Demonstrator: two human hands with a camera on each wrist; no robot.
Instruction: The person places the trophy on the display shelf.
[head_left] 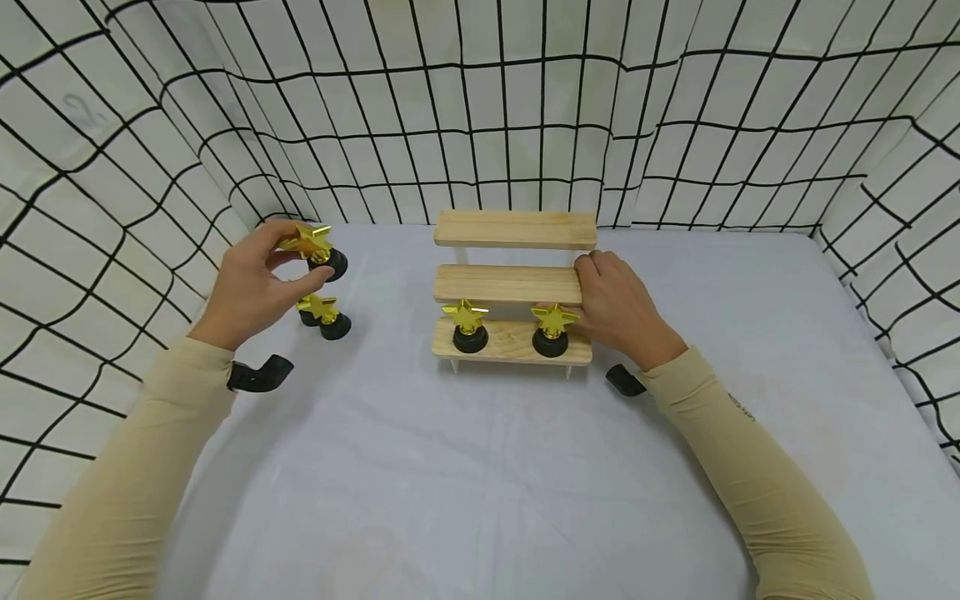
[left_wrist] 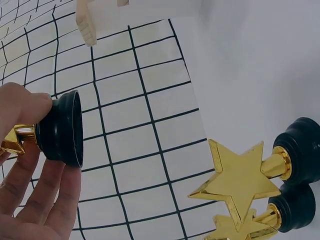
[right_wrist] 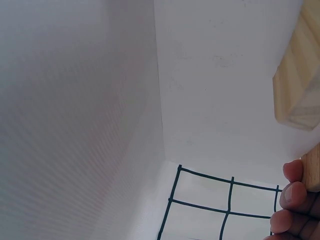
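Observation:
At the left my left hand point(head_left: 255, 283) grips a gold star trophy point(head_left: 309, 243) by its black base, held tilted in the air. In the left wrist view this trophy's base point(left_wrist: 60, 129) sits between thumb and fingers. Below the hand, other star trophies point(head_left: 322, 308) stand on the white surface, partly overlapping. A three-tier wooden shelf point(head_left: 510, 283) stands in the middle, and my right hand point(head_left: 618, 304) holds the right end of its middle board. On its lowest board are two star trophies, a left one point(head_left: 467, 325) and a right one point(head_left: 552, 329).
White walls with a black grid point(head_left: 525, 117) enclose the table point(head_left: 450, 467) at the back and both sides. A white cloth-like covering lies over the tabletop. A black wrist mount point(head_left: 261, 374) sticks out by the left sleeve, another point(head_left: 625, 381) by the right.

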